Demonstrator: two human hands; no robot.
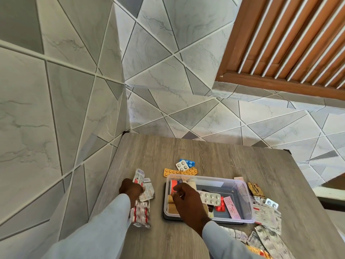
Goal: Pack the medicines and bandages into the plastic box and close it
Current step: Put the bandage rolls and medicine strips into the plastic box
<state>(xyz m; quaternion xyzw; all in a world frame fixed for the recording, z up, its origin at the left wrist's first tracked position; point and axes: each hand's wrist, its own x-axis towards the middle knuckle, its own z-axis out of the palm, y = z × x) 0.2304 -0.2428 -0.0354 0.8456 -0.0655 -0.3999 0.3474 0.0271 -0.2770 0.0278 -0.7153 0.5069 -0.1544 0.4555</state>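
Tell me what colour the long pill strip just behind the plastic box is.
Orange pill strip, clearest in the head view.

My feed is bright and evenly lit, soft daylight with no hard glare. The window (291,40) at upper right looks like the source. Shadows are faint: a thin dark one hugs the box (209,199) along its near edge on the desk (233,157). The wide lens bends the wall tiles (56,90) strongly toward the edges. I see slight blur on the packs and sleeves at the bottom; the centre is sharper.
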